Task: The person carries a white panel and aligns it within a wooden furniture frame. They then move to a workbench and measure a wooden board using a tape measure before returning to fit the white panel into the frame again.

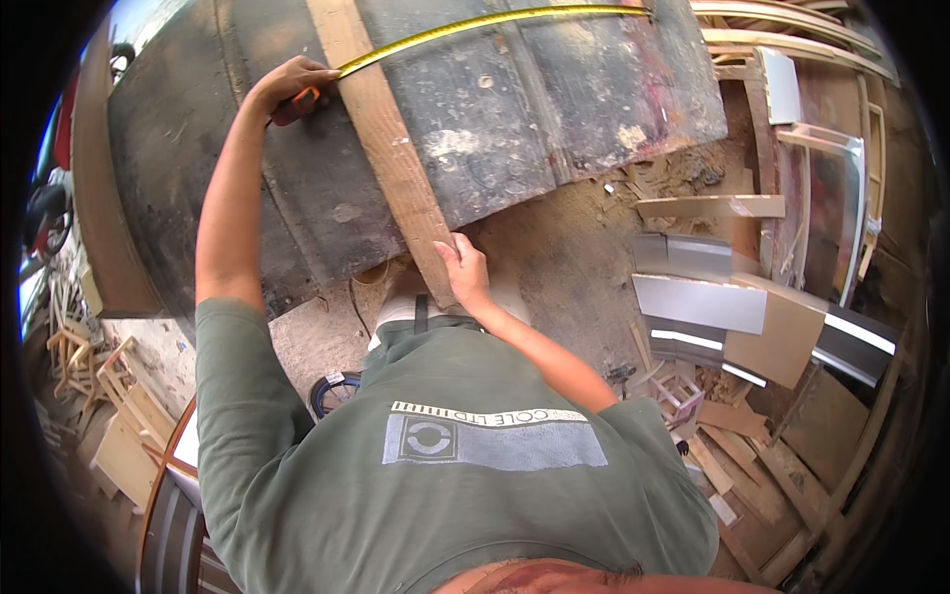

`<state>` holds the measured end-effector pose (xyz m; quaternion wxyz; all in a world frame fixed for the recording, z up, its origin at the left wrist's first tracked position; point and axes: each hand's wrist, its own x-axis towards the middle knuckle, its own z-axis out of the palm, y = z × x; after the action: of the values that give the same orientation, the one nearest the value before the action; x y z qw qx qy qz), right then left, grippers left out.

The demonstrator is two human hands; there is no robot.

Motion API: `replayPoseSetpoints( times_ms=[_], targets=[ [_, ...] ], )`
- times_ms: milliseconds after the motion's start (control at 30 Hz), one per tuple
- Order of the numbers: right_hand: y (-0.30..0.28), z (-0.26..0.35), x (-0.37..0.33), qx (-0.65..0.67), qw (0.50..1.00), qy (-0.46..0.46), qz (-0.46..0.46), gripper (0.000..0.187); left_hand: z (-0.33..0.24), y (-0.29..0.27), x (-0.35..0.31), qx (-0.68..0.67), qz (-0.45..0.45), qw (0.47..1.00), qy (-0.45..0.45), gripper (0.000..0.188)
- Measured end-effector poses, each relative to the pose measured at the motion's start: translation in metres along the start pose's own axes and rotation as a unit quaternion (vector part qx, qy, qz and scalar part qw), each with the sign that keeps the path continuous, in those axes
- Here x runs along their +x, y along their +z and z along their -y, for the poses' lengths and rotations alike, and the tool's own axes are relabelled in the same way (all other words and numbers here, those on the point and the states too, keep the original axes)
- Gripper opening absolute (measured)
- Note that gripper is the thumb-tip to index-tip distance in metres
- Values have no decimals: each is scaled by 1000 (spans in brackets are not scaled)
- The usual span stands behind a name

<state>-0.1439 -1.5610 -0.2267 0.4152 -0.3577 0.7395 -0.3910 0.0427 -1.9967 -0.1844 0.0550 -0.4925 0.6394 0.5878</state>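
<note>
My left hand (294, 83) is closed around a tape measure with a dark red and orange case (296, 107). Its yellow blade (475, 24) runs out to the right in a bowed line, crossing over a long wooden plank (381, 129). The plank lies lengthwise on a dark, paint-stained tabletop (475, 109), and its near end juts past the edge toward my body. At that near end my right hand (465, 271) grips the plank, thumb on its upper face; the fingers are partly hidden.
Boards and panels (699, 301) lie on the ground at the right, near long stacked strips and frames (851, 188). Wood offcuts (732, 445) are scattered at the lower right. More scrap wood (124, 396) lies at the left. A small wheel (334, 393) stands below the table's edge.
</note>
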Motion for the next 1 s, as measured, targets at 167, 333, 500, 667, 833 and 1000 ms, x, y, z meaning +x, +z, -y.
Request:
replayPoseSetpoints(
  times_ms=[167,333,500,667,833,1000],
  targets=[
    [-12,13,-3,-85,994,-46,-47,31,-8,-1,2,18,12,1000,14,36],
    [-93,30,77,45,993,31,-109,22,-8,-2,-4,47,14,999,21,38],
    [-184,66,243,165,976,88,-114,25,-5,-4,-4,34,23,999,-3,37],
    [-273,36,426,300,930,198,-76,39,-17,-1,-2,59,7,998,0,37],
    [-281,62,507,279,919,257,-105,40,-15,-4,-4,29,27,999,-18,37],
    [-281,62,536,299,910,239,-160,23,-16,-7,-2,15,30,999,-33,37]
  ],
)
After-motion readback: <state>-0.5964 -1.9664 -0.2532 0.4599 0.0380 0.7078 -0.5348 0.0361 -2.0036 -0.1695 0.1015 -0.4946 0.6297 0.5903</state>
